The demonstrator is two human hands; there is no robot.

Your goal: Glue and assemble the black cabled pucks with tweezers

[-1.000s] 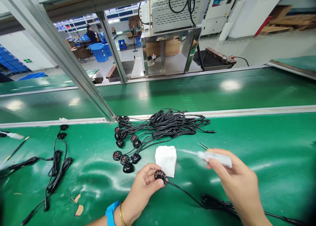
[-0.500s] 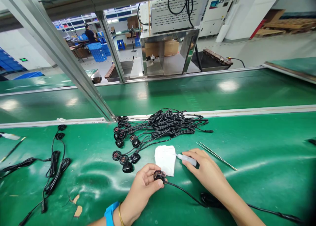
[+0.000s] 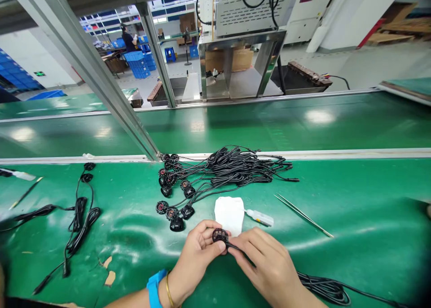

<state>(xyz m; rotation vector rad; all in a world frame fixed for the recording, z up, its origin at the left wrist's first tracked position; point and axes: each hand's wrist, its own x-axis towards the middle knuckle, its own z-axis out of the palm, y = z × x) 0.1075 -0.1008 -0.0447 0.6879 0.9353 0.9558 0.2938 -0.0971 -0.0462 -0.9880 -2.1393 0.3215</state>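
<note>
The round black housing (image 3: 220, 235) is over the desk (image 3: 367, 195), in front of the white pad (image 3: 229, 211). The left hand (image 3: 201, 250) grasps the housing between thumb and fingers; the right hand (image 3: 269, 264) pinches the cable (image 3: 235, 246) just beside it. The housing is probably light and rigid, its slotted face possibly fragile: grip by the rim, keeping pressure off the face. The cable is likely flexible; support it near the joint to limit strain. The bottle (image 3: 261, 217) lies beside the pad, the tweezers (image 3: 303, 214) farther right, the bundle (image 3: 235, 166) beyond.
</note>
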